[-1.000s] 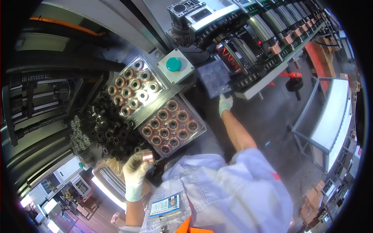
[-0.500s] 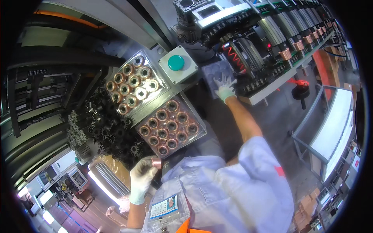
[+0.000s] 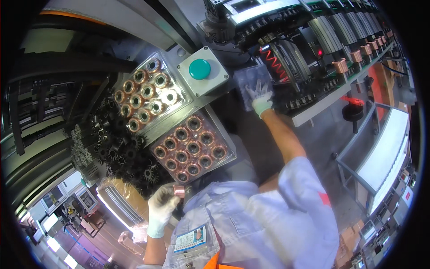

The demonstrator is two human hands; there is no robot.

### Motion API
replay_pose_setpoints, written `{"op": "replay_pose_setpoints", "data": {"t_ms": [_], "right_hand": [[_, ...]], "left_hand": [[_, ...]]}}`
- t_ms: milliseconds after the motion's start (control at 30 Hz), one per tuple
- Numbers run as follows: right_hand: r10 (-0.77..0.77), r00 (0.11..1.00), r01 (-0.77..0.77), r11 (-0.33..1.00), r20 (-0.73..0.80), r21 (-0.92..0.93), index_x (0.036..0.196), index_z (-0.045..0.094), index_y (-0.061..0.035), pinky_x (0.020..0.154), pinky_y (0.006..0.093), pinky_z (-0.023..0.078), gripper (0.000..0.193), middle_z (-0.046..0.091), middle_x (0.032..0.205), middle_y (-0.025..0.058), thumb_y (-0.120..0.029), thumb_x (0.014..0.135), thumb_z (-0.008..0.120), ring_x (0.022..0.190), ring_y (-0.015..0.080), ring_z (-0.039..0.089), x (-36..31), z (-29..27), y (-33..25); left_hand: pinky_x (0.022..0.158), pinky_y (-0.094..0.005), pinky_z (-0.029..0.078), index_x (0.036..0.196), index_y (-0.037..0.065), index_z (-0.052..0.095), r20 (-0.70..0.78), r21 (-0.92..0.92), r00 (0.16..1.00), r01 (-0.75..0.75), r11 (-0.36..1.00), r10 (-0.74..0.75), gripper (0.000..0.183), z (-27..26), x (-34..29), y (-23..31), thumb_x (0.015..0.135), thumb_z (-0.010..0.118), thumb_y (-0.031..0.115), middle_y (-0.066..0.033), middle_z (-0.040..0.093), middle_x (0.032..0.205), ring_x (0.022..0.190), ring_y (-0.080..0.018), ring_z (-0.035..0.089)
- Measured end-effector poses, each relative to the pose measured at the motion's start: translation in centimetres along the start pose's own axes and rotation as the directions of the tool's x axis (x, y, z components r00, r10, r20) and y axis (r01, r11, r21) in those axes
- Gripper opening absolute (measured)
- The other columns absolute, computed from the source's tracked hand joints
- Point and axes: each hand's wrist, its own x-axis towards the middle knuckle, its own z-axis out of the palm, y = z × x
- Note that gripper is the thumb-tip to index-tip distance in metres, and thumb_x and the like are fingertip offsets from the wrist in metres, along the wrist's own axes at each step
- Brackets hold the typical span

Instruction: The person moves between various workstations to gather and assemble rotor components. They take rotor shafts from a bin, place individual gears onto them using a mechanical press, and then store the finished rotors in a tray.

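My left hand, in a white glove, is closed on a small copper commutator close to my body. Farther off, my right hand, gloved too, reaches over a clear plastic tray beside the machine. Its fingers look spread, and whether they touch the tray's bottom I cannot tell. Between my hands lies a clear tray filled with copper-toothed rings. Behind it, to the left, a second such tray holds several more rings.
A grey box with a green button stands next to the far tray. Dark toothed parts are heaped at left. On the right, a conveyor machine carries copper commutators along its edge. A framed white panel stands farther right.
The view has shifted slightly, so the filled trays sit farther left and the machine farther right. My right hand's fingers now lie lower over the clear tray. My left hand keeps its hold.
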Motion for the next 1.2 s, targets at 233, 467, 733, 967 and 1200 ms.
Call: {"op": "replay_pose_setpoints", "data": {"t_ms": [233,467,733,967,1200], "right_hand": [[0.009,0.988,-0.017,0.999,0.156,0.045,0.156,0.033,-0.0417,0.116,0.0651,0.022,0.069,0.016,0.166,0.0245,-0.035,0.094,0.063,0.149,0.0518,0.021,-1.5,-3.8,0.1],[-0.033,0.997,0.037,0.998,0.063,-0.056,0.154,0.036,-0.0361,0.116,0.0617,0.025,0.051,0.020,0.164,0.0252,-0.036,0.104,0.042,0.150,0.0531,0.015,1.7,-0.5,-2.8],[-0.074,0.990,0.071,0.997,0.123,0.024,0.154,0.037,-0.0352,0.114,0.0560,0.036,0.075,0.013,0.162,0.0352,-0.027,0.087,0.067,0.147,0.0587,0.019,1.1,-0.2,0.6],[-0.029,0.999,0.026,0.991,0.018,0.130,0.159,0.027,-0.0286,0.111,0.0546,0.040,0.081,0.017,0.161,0.0345,-0.038,0.090,0.068,0.141,0.0551,0.034,-3.9,-8.6,-1.0],[-0.173,0.967,0.233,0.301,-0.188,0.925,0.142,0.050,0.0056,0.112,0.0346,0.040,0.049,0.055,0.143,0.0209,-0.023,0.103,0.058,0.133,0.0242,0.053,-19.2,-21.9,-7.8]], "left_hand": [[0.084,-0.0275,0.052,0.101,-0.005,0.065,0.000,0.014,1.000,0.030,0.999,-0.030,0.033,0.5,-0.2,0.5,0.085,0.083,0.017,-0.0125,0.065,0.121,0.096,-0.0125,0.062],[0.087,-0.0275,0.052,0.102,-0.005,0.065,-0.039,0.008,0.998,0.043,0.999,-0.042,0.028,-0.3,-0.1,-0.6,0.085,0.081,0.011,-0.0125,0.066,0.119,0.098,-0.0136,0.063],[0.092,-0.0286,0.051,0.108,-0.003,0.067,-0.004,-0.029,0.996,0.088,0.996,-0.088,0.026,-0.5,-2.5,-2.8,0.089,0.077,0.012,-0.0096,0.070,0.114,0.102,-0.0142,0.065],[0.097,-0.0289,0.048,0.102,-0.004,0.067,0.186,-0.054,0.982,-0.017,0.998,0.027,0.020,1.3,-1.8,-4.4,0.091,0.076,0.011,-0.0111,0.064,0.127,0.111,-0.0137,0.060],[0.094,-0.0274,0.050,0.121,-0.005,0.064,0.097,-0.213,0.991,-0.064,0.975,0.087,0.038,-0.4,0.4,-8.0,0.094,0.074,0.020,-0.0071,0.071,0.110,0.099,-0.0131,0.066]]}}
